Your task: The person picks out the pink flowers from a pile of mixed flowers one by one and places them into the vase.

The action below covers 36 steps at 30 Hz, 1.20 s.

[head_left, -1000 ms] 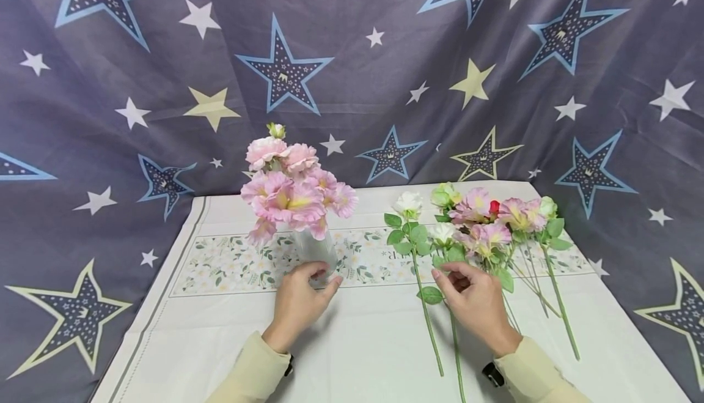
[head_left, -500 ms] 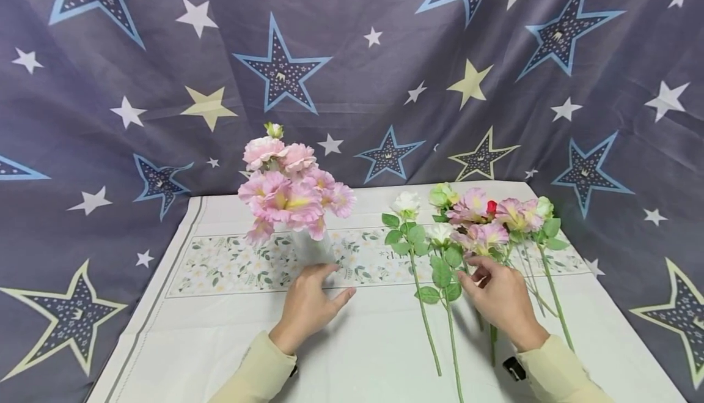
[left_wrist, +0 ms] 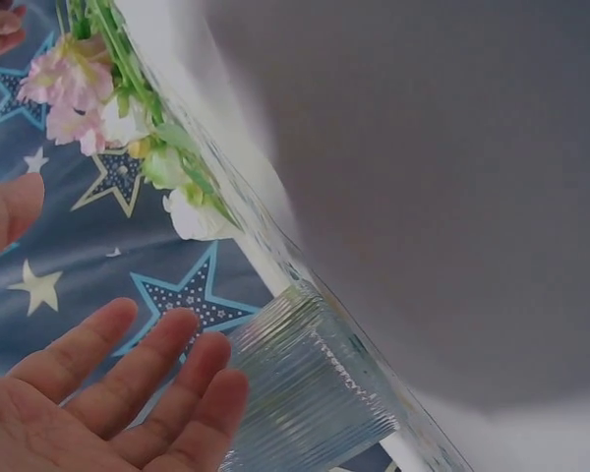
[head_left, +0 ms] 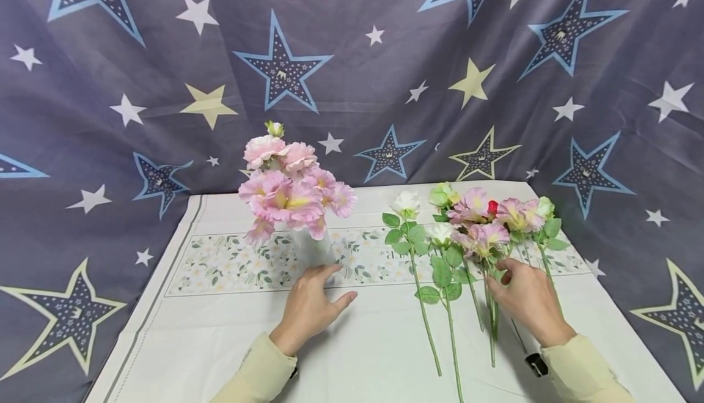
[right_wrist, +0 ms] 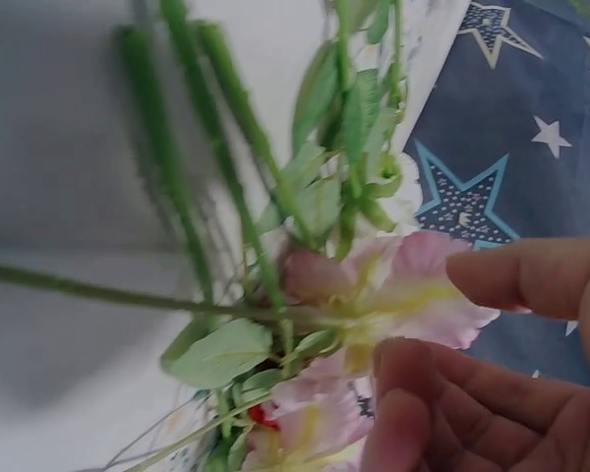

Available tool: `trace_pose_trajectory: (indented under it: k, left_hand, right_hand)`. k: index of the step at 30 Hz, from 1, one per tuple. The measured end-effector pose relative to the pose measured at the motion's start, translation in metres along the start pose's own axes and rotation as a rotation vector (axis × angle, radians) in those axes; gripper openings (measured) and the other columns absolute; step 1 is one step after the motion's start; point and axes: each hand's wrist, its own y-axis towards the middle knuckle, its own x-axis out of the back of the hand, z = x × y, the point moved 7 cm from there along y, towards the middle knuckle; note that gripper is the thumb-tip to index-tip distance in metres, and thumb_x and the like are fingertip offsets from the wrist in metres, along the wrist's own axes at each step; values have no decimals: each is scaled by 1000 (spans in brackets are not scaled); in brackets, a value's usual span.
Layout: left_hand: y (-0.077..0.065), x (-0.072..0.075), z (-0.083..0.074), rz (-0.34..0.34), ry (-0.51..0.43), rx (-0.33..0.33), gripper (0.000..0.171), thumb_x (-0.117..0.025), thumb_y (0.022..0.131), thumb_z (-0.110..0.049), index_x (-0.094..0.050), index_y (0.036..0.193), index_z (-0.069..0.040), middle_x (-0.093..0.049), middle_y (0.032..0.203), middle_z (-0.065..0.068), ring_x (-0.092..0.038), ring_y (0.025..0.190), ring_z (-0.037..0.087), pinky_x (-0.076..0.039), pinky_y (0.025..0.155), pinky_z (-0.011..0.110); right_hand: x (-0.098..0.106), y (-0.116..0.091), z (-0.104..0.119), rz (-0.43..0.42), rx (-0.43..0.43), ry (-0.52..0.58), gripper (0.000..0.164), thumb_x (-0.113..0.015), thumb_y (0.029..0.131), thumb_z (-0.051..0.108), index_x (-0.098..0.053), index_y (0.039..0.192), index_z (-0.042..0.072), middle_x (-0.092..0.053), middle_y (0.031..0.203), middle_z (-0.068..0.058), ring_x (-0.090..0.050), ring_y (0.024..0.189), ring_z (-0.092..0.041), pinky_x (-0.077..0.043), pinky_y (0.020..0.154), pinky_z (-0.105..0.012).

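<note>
The right hand [head_left: 525,299] has shifted rightward across the loose flowers, from the white roses to the stems below the purplish-pink flowers [head_left: 484,238]. Its fingers are loosely curled, and the right wrist view shows thumb and fingers apart, so we judge it released; whether a fingertip brushes a stem, we cannot tell. For the work, we read this as a reach with nothing taken up so far.

Going from large to small, we have the white-covered desk [head_left: 385,348] carrying everything. On its left side stands the ribbed clear vase [head_left: 311,249], upright, with pink flowers [head_left: 291,200] filling its mouth. The left hand [head_left: 310,308] rests near the vase's foot, fingers extended and grasping nothing. The purplish-pink flowers lie on the desk's right side, with the nearer white rose [head_left: 441,232] just beside them and the other white rose [head_left: 407,203] a little farther left. Smallest is the red flower [head_left: 492,207] tucked among the pink petals.

Against the frame from one second ago, we find the left hand's thumb and fingers a little farther right, its fingertips less wrapped about the vase. Leaves and green stems [head_left: 492,342] that the right hand covered then now show. The vase and loose flowers seem unmoved.
</note>
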Motion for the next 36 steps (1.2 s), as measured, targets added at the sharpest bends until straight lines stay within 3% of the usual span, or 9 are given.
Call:
trace_pose_trajectory:
  k: [4, 7, 11, 14, 21, 36]
  left_hand:
    - [-1, -1, 1, 9, 8, 3, 57, -92, 74, -39, -73, 121, -13, -73, 113, 10, -67, 106, 30, -55, 89, 48]
    - [-1, -1, 2, 15, 9, 9, 57, -92, 74, -39, -73, 121, -14, -73, 113, 10, -67, 106, 31, -55, 89, 48]
    - [-2, -2, 4, 26, 6, 21, 57, -92, 74, -39, -73, 121, -13, -73, 114, 10, -67, 106, 31, -55, 89, 48]
    - [-2, -3, 5, 33, 4, 27, 58, -91, 75, -40, -72, 122, -12, -73, 115, 10, -67, 107, 31, -55, 90, 49]
    - [-2, -4, 5, 27, 0, 18, 59, -91, 75, -39, -72, 123, -10, -73, 115, 11, -67, 108, 32, -54, 91, 49]
    - [-4, -6, 5, 53, -14, 42, 59, -91, 76, -38, -72, 124, -9, -73, 114, 12, -67, 107, 33, -54, 92, 50]
  right_hand:
    - [-6, 0, -12, 88, -51, -32, 33, -75, 88, 24, -72, 105, -4, -67, 73, -4, -57, 58, -20, -46, 50, -40]
    - [-10, -2, -19, 140, -71, -61, 31, -74, 87, 24, -73, 101, -3, -69, 74, -9, -60, 60, -22, -49, 51, -43]
    - [-16, -5, -26, 200, -79, -81, 20, -73, 87, 23, -70, 81, 4, -67, 73, -13, -55, 59, -22, -44, 50, -40]
    - [-20, -8, -29, 231, -78, -81, 23, -72, 87, 21, -62, 68, 12, -60, 66, -6, -47, 56, -20, -37, 48, -35]
    - [-28, -16, -31, 231, -55, -80, 35, -69, 86, 14, -50, 56, 16, -45, 52, 2, -43, 48, -17, -32, 46, -32]
    - [-28, -19, -30, 149, -27, -71, 34, -63, 83, 6, -45, 57, 17, -41, 52, 1, -39, 48, -17, -29, 45, -32]
